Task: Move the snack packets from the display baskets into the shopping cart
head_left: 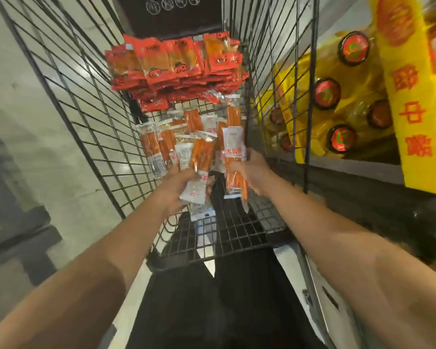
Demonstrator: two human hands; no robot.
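Clear orange-stick snack packets (202,153) lie loose before stacked red packets (171,64) inside the wire shopping cart (86,102).

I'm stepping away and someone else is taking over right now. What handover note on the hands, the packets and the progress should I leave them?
Left hand: grips a bunch of clear packets with orange sticks, held above the cart.
Right hand: grips another orange stick packet, also over the cart.
Shopping cart: a pile of red packets lies at the far end, and several orange stick packets lie nearer.
Done: many packets are already in the cart.
Left: release both handfuls into the cart. The display baskets are not in view, so what remains there cannot be told.
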